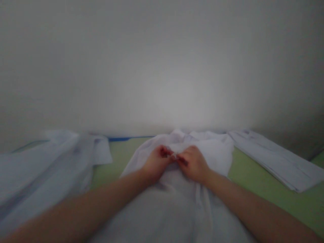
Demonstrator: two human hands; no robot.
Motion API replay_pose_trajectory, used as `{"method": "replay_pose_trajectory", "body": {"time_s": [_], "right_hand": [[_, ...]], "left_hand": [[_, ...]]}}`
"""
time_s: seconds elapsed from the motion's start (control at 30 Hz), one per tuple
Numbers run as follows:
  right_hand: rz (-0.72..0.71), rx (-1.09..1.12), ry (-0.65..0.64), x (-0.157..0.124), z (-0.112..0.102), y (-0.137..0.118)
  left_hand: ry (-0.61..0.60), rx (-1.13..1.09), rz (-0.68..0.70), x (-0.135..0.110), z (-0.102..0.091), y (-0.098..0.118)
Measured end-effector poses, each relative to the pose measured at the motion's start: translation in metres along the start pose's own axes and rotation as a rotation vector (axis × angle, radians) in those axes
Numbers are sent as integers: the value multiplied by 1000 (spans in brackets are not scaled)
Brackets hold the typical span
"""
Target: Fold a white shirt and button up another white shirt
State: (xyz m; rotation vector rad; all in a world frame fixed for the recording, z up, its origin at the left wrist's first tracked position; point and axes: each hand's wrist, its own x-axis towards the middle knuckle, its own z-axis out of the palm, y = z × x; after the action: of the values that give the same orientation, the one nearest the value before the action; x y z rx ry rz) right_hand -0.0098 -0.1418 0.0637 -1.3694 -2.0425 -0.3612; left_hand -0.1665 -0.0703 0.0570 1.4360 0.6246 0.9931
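Observation:
A white garment (pixel 162 209), shirt-like but blurred, lies spread out in front of me, with loose folds running toward my body. Over its upper part my left hand (pixel 159 163) pinches a small bit of the white cloth between thumb and fingers. My right hand (pixel 193 163) is closed on the same spot from the other side, so the fingertips of both hands almost meet. What exactly sits between the fingertips, cloth edge or a button, is too small and blurred to tell.
The garment lies on a light green surface (pixel 258 172) against a plain pale wall (pixel 162 67). At left is a heap of white cloth (pixel 50 172) with a sleeve-like end. To the right rests a flat folded white garment (pixel 278 158). A blue strip (pixel 118 139) shows along the back edge.

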Motion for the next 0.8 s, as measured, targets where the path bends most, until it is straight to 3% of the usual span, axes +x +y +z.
{"method": "replay_pose_trajectory", "body": {"time_s": [0.27, 0.53, 0.8], "right_hand": [[80, 110, -14, 1, -1, -2], [197, 191, -50, 3, -2, -8], [243, 220, -83, 3, 0, -10]], "left_hand": [[-82, 172, 157, 4, -4, -4], [-53, 447, 277, -7, 0, 1], [-86, 365, 208, -5, -2, -2]]}}
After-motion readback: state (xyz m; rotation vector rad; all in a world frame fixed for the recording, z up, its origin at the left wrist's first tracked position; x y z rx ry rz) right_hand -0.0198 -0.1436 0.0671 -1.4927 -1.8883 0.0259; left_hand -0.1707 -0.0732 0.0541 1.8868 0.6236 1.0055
